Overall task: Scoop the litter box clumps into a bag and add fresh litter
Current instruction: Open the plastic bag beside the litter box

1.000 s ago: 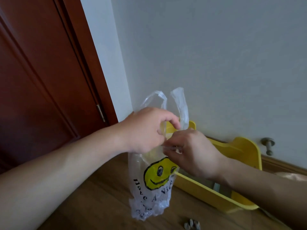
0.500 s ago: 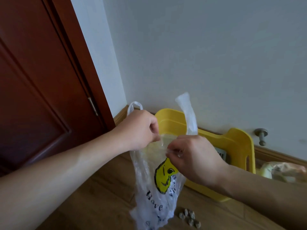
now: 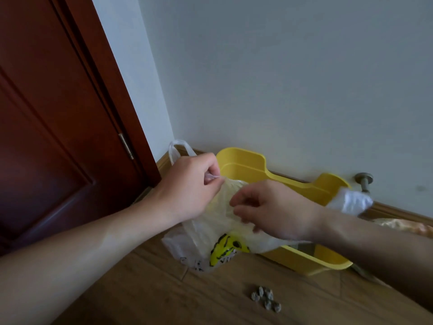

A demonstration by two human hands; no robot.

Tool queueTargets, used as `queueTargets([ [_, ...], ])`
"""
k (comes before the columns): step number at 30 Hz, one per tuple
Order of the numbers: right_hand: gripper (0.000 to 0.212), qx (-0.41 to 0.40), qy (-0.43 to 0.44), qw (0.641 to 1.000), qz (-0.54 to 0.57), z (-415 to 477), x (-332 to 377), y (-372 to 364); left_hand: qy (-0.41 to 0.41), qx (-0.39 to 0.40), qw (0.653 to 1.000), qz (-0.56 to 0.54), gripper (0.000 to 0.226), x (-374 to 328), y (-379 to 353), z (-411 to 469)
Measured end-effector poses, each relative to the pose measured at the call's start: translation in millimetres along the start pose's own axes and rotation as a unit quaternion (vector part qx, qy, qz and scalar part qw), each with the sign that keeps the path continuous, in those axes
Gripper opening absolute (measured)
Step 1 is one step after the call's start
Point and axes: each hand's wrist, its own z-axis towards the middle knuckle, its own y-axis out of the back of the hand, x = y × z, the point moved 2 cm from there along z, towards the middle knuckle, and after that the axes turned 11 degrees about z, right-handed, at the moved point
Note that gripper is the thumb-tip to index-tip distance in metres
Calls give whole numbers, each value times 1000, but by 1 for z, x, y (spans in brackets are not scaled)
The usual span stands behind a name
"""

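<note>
**A:** Where is the bag [image 3: 210, 233]?

**B:** Under both hands, in front of the yellow box [image 3: 311, 260]. The left hand [image 3: 189, 186] pinches one edge tight.

**A:** And the right hand [image 3: 276, 211]?

**B:** Its fingers [image 3: 241, 208] curl on the plastic. I can't tell if they grip it.

**A:** What next?

**B:** I think pull the edges apart, left and right. The box sits just behind the fingers, nearer the right hand. Some clumps [image 3: 266, 300] lie on the floor in front of the fingers.

Dark red door [image 3: 46, 113], grey-white wall [image 3: 293, 78], wooden floor [image 3: 164, 296].
</note>
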Motion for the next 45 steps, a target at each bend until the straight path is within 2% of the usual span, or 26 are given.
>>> queueTargets([
  [3,23,-131,121,978,-107,3,-16,-3,-1,-10,1000,-28,23,5,-3,-5],
  [5,33,-159,116,973,-118,5,-27,-2,-5,-6,999,-43,21,10,-5,-9],
  [7,39,-127,76,978,-144,9,-33,-1,-18,5,998,-58,20,13,-7,-13],
  [9,35,-64,51,981,-175,15,-32,-1,-25,6,997,-72,20,15,-10,-18],
  [11,31,3,31,986,-165,17,-32,-5,-17,9,995,-97,19,15,-11,-21],
  [13,37,43,2,989,-145,17,-36,-11,1,17,991,-131,19,16,-11,-23],
  [15,38,39,-11,990,-132,18,-40,-16,26,23,988,-151,19,19,-12,-27],
  [17,26,5,-24,997,-79,18,-43,-17,50,34,990,-130,18,22,-14,-32],
  [18,20,-13,-33,999,-38,18,-44,-17,64,46,992,-97,18,25,-17,-34],
  [21,24,-26,-49,998,18,18,-46,-19,81,80,991,70,18,28,-21,-41],
  [24,24,-15,-62,998,7,17,-44,-23,-14,43,969,242,28,15,-17,-42],
  [27,30,-16,-63,998,-18,16,-43,-24,-89,3,949,303,48,-8,-13,-41],
  [30,31,-19,-42,998,-43,13,-43,-22,-206,-35,931,299,30,-34,-12,-43],
  [32,25,-25,-32,998,-54,14,-43,-20,-273,-20,912,305,22,-43,-15,-44],
  [34,27,-34,-33,998,-50,14,-42,-17,-292,8,901,320,24,-44,-22,-43],
  [36,30,-40,-42,998,-26,12,-43,-15,-251,57,916,308,28,-38,-28,-37],
  [40,40,-55,-59,997,9,8,-48,-14,-74,169,961,206,25,-27,-33,-28],
  [43,40,-68,-65,994,52,3,-48,-15,9,176,968,176,45,-24,-36,-26],
  [45,40,-67,-63,993,72,1,-48,-16,21,167,968,184,49,-22,-38,-28],
])
